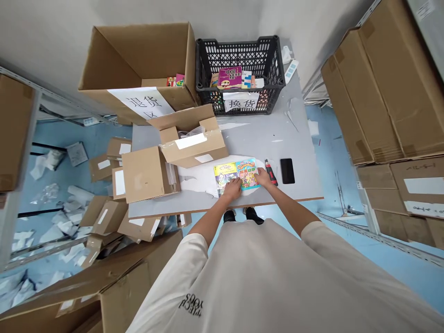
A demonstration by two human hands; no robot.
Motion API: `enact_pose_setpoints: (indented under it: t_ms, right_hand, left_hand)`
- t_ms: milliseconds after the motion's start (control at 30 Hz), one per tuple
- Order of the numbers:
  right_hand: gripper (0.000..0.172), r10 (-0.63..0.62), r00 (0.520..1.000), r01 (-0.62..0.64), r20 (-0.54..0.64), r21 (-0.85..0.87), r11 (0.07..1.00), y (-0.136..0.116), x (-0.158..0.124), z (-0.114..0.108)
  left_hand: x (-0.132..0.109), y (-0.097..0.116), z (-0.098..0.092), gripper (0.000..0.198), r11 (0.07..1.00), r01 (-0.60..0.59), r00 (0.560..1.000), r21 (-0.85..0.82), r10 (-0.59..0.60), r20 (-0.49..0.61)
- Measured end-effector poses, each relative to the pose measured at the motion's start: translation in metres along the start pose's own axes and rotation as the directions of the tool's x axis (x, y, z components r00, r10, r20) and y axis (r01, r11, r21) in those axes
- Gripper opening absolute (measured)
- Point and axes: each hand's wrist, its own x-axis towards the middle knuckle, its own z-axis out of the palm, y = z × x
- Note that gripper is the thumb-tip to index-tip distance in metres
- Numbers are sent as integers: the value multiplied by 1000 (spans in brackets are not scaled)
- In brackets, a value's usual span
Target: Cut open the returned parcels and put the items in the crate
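Observation:
Two colourful picture books lie side by side near the front edge of the grey table. My left hand rests on the lower edge of the yellow book. My right hand touches the right edge of the blue-green book. Both books sit on a torn white wrapper. A red-handled cutter lies just right of my right hand, and a black phone lies beyond it.
An opened small carton and a closed carton stand on the table's left. A black crate with books and a big open box stand at the back. Cartons and paper scraps litter the floor at left; flat cardboard is stacked at right.

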Motion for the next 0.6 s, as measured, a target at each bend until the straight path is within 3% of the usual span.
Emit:
enact_pose_setpoints:
  t_ms: [133, 300, 433, 533, 600]
  right_hand:
    - [57, 51, 998, -49, -28, 71, 996, -3, 9, 2]
    - [31, -2, 1000, 2, -10, 1, 1000, -10, 8, -1]
    - [21, -8, 1000, 7, -9, -44, 999, -20, -3, -11]
    - [19, -71, 997, 72, -17, 20, 997, -34, -13, -23]
    - [18, -158, 987, 160, -28, 82, 984, -46, -21, -32]
  left_hand:
    - [0, -2, 0, 74, 999, 23, 1000, -23, -23, 8]
    - [-3, -1, -1, 73, 999, 37, 999, -22, -36, 14]
    - [-3, 3, -1, 66, 997, 57, 998, -60, -58, -17]
    - [6, 10, -11, 53, 961, 69, 985, -268, -108, -133]
    - [15, 16, -25, 42, 871, 12, 958, -492, -151, -244]
